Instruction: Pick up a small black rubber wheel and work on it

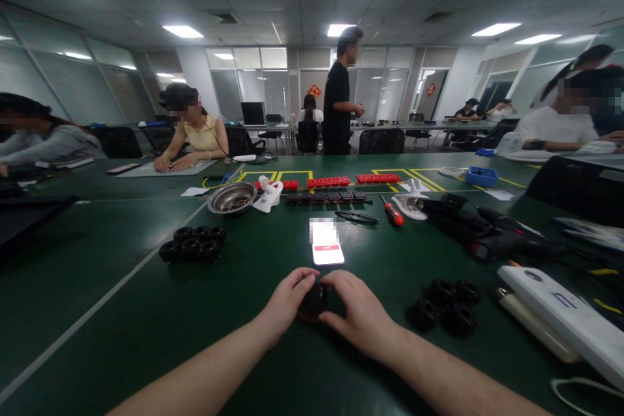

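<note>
Between my two hands, low in front of me, is a black round part [316, 299] that looks like a small wheel. My left hand [288, 302] has its fingers closed round the left and far side of it. My right hand [357, 305] curves round the other side, fingertips and thumb against it. The fingers hide part of its outline. Just beyond lies a phone [326, 248] with a lit screen. Several black wheels [194, 245] sit in a group to the left, and another group of black wheels [444, 307] lies to the right.
Farther back are a metal bowl [232, 198] of small parts, red trays [329, 182], a black strip [327, 198], pliers [357, 217] and a red screwdriver [392, 213]. A dark power tool [492, 234] and a white device [565, 312] lie right. A co-worker [202, 133] sits across the table.
</note>
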Available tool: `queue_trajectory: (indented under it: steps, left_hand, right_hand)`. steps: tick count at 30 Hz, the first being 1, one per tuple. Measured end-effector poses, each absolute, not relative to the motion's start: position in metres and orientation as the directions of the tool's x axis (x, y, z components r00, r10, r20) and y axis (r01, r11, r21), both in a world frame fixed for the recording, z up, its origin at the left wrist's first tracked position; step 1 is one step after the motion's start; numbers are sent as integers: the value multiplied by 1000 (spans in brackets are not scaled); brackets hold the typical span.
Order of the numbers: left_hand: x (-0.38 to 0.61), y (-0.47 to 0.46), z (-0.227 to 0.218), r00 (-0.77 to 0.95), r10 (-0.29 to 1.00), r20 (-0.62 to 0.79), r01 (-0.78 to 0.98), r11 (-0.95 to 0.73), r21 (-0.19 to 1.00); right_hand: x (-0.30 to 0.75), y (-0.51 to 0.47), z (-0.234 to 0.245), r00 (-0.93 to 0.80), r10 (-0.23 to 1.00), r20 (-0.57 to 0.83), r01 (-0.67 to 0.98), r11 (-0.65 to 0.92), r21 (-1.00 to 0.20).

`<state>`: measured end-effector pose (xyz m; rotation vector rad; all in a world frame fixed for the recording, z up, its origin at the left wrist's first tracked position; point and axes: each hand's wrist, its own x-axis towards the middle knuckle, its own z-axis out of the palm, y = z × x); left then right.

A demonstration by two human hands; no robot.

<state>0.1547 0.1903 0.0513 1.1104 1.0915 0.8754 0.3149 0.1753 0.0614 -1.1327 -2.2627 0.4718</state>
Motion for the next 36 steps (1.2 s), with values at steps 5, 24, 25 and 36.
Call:
queue_trajectory:
  steps: [5, 24, 25, 36]
  left_hand:
    - [156, 189, 47, 211, 957, -201, -26, 211, 977]
    - [157, 186, 55, 264, 941, -212, 57, 204, 977]
    - [157, 187, 54, 282, 935, -217, 60, 209, 976]
    - [156, 186, 57, 258, 942, -215, 78, 201, 976]
  right_hand:
    - [316, 176, 61, -410, 868, 278, 682, 495, -538]
    - [319, 179, 59, -457, 836, 304, 630, 545, -553]
    - [319, 179, 59, -470, 819, 329, 611, 571, -549]
    - [317, 178, 60, -434, 860, 270, 655, 507, -561]
